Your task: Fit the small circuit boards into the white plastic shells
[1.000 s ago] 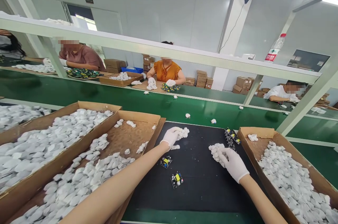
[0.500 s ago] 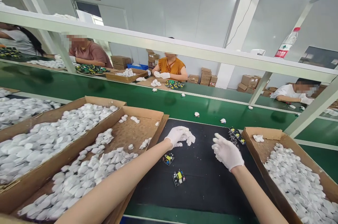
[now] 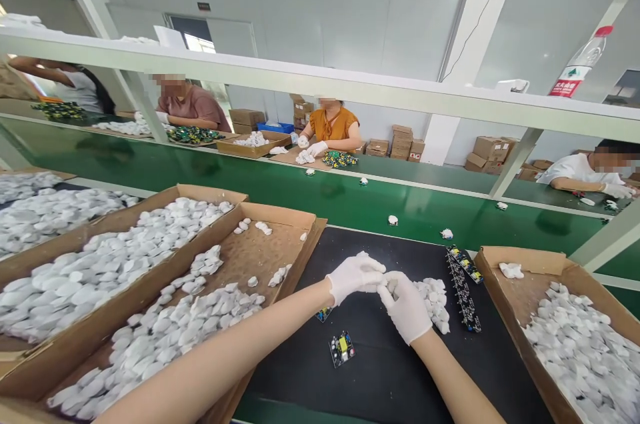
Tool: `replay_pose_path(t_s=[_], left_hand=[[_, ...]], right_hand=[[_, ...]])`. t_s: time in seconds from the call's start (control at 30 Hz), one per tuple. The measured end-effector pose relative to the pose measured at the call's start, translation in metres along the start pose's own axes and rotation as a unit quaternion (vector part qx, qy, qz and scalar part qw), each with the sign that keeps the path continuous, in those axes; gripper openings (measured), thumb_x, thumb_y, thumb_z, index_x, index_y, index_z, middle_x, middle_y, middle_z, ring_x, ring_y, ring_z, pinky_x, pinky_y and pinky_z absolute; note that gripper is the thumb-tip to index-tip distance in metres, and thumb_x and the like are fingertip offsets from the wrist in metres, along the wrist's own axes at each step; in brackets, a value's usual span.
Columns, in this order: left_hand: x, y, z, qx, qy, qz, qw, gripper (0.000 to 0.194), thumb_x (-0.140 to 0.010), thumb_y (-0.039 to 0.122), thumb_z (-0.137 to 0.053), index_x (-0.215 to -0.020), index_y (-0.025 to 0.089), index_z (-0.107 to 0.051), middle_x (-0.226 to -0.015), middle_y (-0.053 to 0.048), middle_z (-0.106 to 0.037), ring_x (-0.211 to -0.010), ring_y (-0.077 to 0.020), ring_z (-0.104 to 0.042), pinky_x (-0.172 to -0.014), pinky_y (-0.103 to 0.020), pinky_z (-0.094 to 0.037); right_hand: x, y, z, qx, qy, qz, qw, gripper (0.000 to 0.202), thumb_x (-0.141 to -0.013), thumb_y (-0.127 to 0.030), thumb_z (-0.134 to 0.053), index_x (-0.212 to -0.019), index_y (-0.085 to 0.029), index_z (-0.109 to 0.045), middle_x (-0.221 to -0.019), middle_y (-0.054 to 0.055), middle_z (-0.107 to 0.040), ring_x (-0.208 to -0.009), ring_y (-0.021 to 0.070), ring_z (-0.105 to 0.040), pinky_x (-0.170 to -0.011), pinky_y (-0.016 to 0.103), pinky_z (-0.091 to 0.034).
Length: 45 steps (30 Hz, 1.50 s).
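Head view: the white-gloved left hand (image 3: 353,279) and white-gloved right hand (image 3: 406,309), which stood apart half a second ago, now meet fingertip to fingertip above the black mat (image 3: 385,357), which suggests two-handed handling of something small. The fingers of each hand are bent inward; whether they clamp anything cannot be told. A clump of rounded, flat white pieces (image 3: 434,304), now exposed, lies on the mat just beside the right hand. One black square circuit board with a yellow component (image 3: 343,349) lies below the hands. Containers: the outer left brown cardboard tray (image 3: 213,194) is heaped with similar pieces; the inner left brown cardboard tray (image 3: 270,252) shows bare floor at its far end; the right brown cardboard tray (image 3: 523,261) holds a large heap and one piece or cluster apart.
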State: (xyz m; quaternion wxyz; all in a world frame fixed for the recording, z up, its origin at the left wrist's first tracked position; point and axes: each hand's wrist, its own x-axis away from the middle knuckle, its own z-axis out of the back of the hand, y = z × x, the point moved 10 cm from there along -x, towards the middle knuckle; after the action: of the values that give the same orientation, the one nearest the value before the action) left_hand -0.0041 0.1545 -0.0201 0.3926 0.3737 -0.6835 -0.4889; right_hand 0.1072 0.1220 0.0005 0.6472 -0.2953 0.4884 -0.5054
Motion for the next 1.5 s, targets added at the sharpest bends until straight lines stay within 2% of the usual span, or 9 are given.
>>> replay_pose_path(t_s=[0.17,0.37,0.6,0.77,0.9,1.07,1.2,1.33,1.5], left_hand=[[0.004,-0.001,-0.002,-0.050,0.015,0.002,0.999,0.024,-0.050,0.022,-0.081,-0.067,0.011,-0.067,-0.062,-0.001,-0.061,-0.060,-0.0127,-0.060,-0.058,-0.023,-0.049],[0.010,-0.001,0.000,-0.081,0.001,0.034,0.996,0.031,-0.060,0.040,-0.074,-0.070,0.012,-0.066,-0.062,-0.004,-0.064,-0.058,-0.0134,-0.062,-0.056,-0.023,-0.049],[0.005,0.003,0.006,-0.156,0.013,0.009,0.988,0.032,-0.067,0.040,-0.066,-0.086,0.014,-0.065,-0.074,-0.005,-0.067,-0.068,-0.0152,-0.065,-0.062,-0.025,-0.050],[0.007,0.005,0.003,-0.304,0.005,-0.039,0.952,0.011,-0.060,0.021,-0.068,-0.071,0.017,-0.068,-0.064,0.001,-0.063,-0.064,-0.0148,-0.060,-0.063,-0.024,-0.047],[0.016,0.004,-0.006,-0.422,0.000,-0.053,0.905,0.011,-0.057,0.020,-0.066,-0.067,0.023,-0.069,-0.061,0.003,-0.063,-0.064,-0.0162,-0.058,-0.062,-0.024,-0.043],[0.020,0.023,-0.013,-0.507,-0.013,-0.081,0.858,0.022,-0.076,0.026,-0.048,-0.069,0.023,-0.068,-0.074,0.000,-0.067,-0.076,-0.0191,-0.059,-0.072,-0.025,-0.042],[0.026,0.038,-0.010,-0.562,-0.045,-0.077,0.822,0.022,-0.076,0.026,-0.048,-0.064,0.022,-0.067,-0.071,-0.002,-0.066,-0.074,-0.0215,-0.060,-0.073,-0.028,-0.041],[0.042,0.040,-0.014,-0.596,-0.096,-0.058,0.795,0.013,-0.063,0.028,-0.063,-0.052,0.023,-0.063,-0.056,0.000,-0.062,-0.061,-0.0207,-0.059,-0.067,-0.028,-0.042],[0.068,0.035,-0.025,-0.630,-0.127,-0.090,0.760,0.017,-0.062,0.031,-0.068,-0.079,0.027,-0.070,-0.079,-0.002,-0.068,-0.082,-0.0251,-0.061,-0.081,-0.032,-0.041]], right_hand=[[0.003,-0.005,0.000,0.011,0.002,0.006,1.000,0.013,-0.066,-0.031,-0.065,-0.073,-0.022,-0.058,-0.062,-0.001,-0.050,-0.060,0.0152,-0.043,-0.063,0.029,-0.038],[0.008,0.001,-0.008,-0.100,-0.013,-0.066,0.993,0.018,-0.076,-0.039,-0.055,-0.082,-0.021,-0.056,-0.063,-0.001,-0.055,-0.052,0.0130,-0.046,-0.052,0.027,-0.039],[0.005,0.020,-0.030,-0.311,-0.056,-0.174,0.933,0.027,-0.076,-0.045,-0.046,-0.072,-0.019,-0.051,-0.060,-0.001,-0.049,-0.040,0.0078,-0.036,-0.039,0.023,-0.031],[0.007,0.034,-0.034,-0.393,-0.045,-0.219,0.892,0.017,-0.067,-0.033,-0.056,-0.077,-0.020,-0.055,-0.059,-0.002,-0.051,-0.040,0.0075,-0.036,-0.040,0.022,-0.031],[0.005,0.043,-0.029,-0.418,-0.037,-0.229,0.879,0.017,-0.061,-0.025,-0.058,-0.077,-0.019,-0.058,-0.059,-0.001,-0.053,-0.042,0.0082,-0.039,-0.041,0.023,-0.033],[0.004,0.037,-0.023,-0.404,-0.032,-0.216,0.888,0.021,-0.061,-0.022,-0.059,-0.082,-0.019,-0.058,-0.064,-0.002,-0.053,-0.051,0.0106,-0.052,-0.050,0.026,-0.044],[0.008,0.025,-0.026,-0.353,-0.044,-0.200,0.913,0.032,-0.063,-0.029,-0.064,-0.091,-0.018,-0.054,-0.080,0.002,-0.060,-0.054,0.0134,-0.060,-0.050,0.030,-0.050],[0.008,0.018,-0.026,-0.278,-0.058,-0.177,0.942,0.034,-0.072,-0.043,-0.057,-0.093,-0.016,-0.054,-0.061,-0.004,-0.058,-0.028,0.0067,-0.045,-0.033,0.024,-0.041],[0.006,0.014,-0.020,-0.201,-0.052,-0.153,0.966,0.030,-0.077,-0.041,-0.051,-0.088,-0.015,-0.059,-0.043,-0.008,-0.046,-0.028,0.0055,-0.036,-0.028,0.018,-0.028]])
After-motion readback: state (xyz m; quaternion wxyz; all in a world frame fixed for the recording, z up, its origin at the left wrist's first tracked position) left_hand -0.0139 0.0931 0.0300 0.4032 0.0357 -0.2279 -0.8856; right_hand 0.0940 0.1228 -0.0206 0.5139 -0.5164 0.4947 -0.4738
